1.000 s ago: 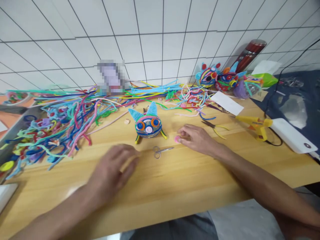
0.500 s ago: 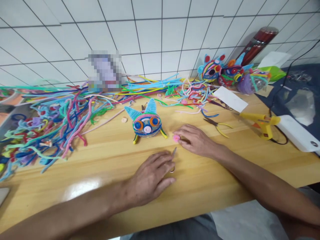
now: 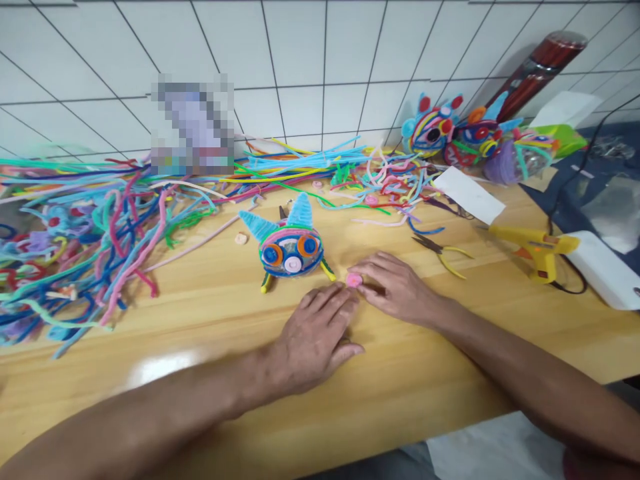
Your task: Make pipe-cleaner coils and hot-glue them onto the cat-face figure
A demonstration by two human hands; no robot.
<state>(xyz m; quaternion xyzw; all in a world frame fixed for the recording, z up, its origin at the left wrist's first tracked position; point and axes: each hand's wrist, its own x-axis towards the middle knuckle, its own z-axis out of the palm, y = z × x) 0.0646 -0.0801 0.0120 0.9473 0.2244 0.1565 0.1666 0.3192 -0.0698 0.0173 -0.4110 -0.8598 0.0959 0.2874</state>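
Observation:
With its thumb and fingertips my right hand (image 3: 395, 285) grips a small pink pipe-cleaner coil (image 3: 355, 281) on the wooden table. My left hand (image 3: 316, 337) lies palm down just left of it, fingers stretched out and the thumb apart, its fingertips close to the coil. What is beneath its palm is hidden. Behind the left hand stands a pipe-cleaner animal figure (image 3: 291, 253). It has blue pointed ears, orange-ringed blue eyes, a pale pink coiled snout and yellow-tipped legs. A pale coil (image 3: 241, 238) lies left of the figure.
Loose pipe cleaners (image 3: 100, 247) are heaped at the left and along the wall. To the right are pliers (image 3: 443, 255), a white card (image 3: 469, 195) and a yellow glue gun (image 3: 537, 248). Several finished figures (image 3: 430, 130) and a red flask (image 3: 545, 70) stand at the back right.
My left hand has moved forward towards the pink coil. A small metal tool with a ring handle, seen at its fingers before, is now hidden. The right hand keeps the coil.

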